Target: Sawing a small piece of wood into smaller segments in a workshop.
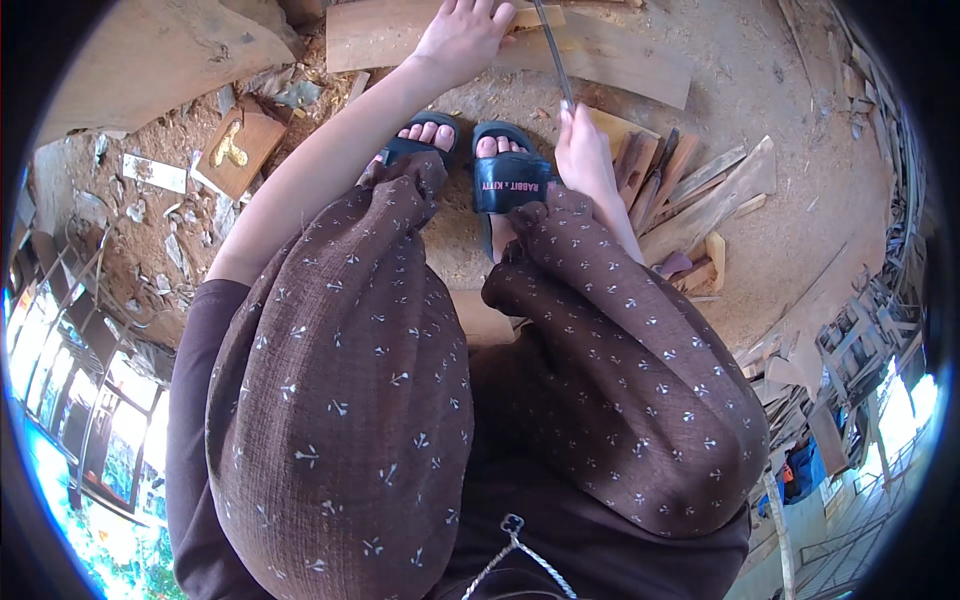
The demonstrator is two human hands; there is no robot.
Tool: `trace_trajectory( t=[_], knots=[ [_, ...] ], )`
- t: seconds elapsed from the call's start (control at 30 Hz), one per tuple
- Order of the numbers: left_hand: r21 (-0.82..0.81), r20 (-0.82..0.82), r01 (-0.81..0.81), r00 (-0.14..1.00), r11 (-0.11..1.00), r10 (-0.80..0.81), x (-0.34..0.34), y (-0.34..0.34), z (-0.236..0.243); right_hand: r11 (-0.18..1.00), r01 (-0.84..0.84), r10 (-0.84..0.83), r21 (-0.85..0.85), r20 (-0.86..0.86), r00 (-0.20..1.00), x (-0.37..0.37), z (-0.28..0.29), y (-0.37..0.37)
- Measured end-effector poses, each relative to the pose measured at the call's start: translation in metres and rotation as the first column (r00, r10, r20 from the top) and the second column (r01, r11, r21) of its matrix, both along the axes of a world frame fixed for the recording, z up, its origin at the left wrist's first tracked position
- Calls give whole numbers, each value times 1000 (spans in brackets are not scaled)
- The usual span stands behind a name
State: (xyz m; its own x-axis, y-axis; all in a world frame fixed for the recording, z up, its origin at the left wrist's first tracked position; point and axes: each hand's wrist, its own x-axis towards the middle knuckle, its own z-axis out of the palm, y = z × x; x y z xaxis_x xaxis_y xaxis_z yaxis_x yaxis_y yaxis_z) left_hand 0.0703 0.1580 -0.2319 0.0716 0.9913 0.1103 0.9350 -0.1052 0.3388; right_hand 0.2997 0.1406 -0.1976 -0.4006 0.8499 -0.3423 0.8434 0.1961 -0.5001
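My left hand [465, 42] reaches to the top edge of the view, its fingers bent over a small pale wood piece [540, 17] that sticks out to the right from under it. Below that piece lies a wide flat board [630, 72]. My right hand [582, 150] is closed round the near end of a long, thin, dark metal rod-like tool [553, 50], perhaps a file. The tool slants up past the right end of the wood piece, and its far end is cut off by the frame. Whether it touches the wood, I cannot tell.
My feet in dark sandals [512, 178] stand between the hands. Wood offcuts [715, 195] lie to the right, beside dark-bladed tools [655, 170]. At left, a wooden block with a yellow carved shape [232, 145] rests among chips. A scrap wood pile [850, 350] lines the far right.
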Motion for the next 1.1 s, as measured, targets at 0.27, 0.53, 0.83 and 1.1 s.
trace_trajectory(
  t=[0.27,0.53,0.83,1.1],
  knots=[
    [-56,22,9,1000,998,-8,-3,3,1,988,136,-137,-78,-11,991,24,8,-43],
    [-65,-8,13,1000,998,-13,0,0,2,995,82,-79,-53,47,996,4,-2,-11],
    [-30,9,11,1000,999,-10,-4,4,-2,987,116,-109,-113,70,992,31,5,-44],
    [12,-48,17,999,1000,-16,-1,0,2,999,49,-50,-18,-28,998,-1,-6,1]
  ],
)
